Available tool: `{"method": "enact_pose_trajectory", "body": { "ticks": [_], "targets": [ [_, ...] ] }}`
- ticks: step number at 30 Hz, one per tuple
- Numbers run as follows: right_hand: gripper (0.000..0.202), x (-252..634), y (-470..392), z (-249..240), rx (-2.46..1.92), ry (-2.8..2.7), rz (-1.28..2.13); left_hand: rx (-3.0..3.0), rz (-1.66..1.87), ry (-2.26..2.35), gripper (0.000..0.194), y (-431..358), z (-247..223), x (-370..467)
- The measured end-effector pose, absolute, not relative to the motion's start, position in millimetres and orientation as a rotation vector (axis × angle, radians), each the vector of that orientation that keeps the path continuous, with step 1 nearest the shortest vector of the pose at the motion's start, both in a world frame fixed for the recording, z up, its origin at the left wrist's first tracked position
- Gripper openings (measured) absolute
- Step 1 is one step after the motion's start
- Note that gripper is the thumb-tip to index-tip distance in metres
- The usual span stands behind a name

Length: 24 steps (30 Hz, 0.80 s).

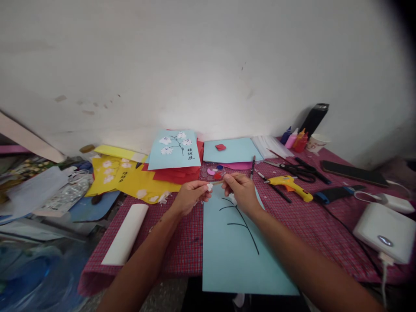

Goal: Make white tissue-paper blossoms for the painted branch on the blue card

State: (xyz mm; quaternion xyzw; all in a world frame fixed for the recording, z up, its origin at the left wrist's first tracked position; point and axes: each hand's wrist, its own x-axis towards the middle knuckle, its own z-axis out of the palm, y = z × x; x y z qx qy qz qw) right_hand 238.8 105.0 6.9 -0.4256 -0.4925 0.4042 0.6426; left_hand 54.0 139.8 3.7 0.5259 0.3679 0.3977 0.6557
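My left hand (194,196) pinches a small crumpled white paper piece (209,186) between thumb and fingertips. Across from it, my right hand (239,190) is closed on a thin tan stick (217,183) that points at the paper; its exact kind is hard to make out. Both hands are above the top of a light blue sheet (237,268), which carries black drawn branch lines. Another white paper bit (232,198) shows on the sheet, partly hidden by my right hand. Just behind the hands sits a clear palette (204,172) with blue, pink and red paint.
A blue flower picture (156,160) lies on red sheets at the back. A yellow glue gun (289,186), black scissors (300,172), paint bottles (292,139) and a white power bank (385,229) are to the right. Folded white paper (126,234) lies left.
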Motion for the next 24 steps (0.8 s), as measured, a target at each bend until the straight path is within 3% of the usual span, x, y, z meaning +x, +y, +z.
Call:
{"method": "enact_pose_trajectory", "body": {
  "ticks": [17, 24],
  "targets": [
    [0.032, 235, 111, -2, -0.972, -0.851, 1.204, 2.329, 0.999, 0.970, 0.027, 132, 3, 51],
    [0.031, 235, 107, 3, -0.911, -0.924, 1.204, 2.380, 0.927, 0.973, 0.020, 128, 7, 52]
  ]
}}
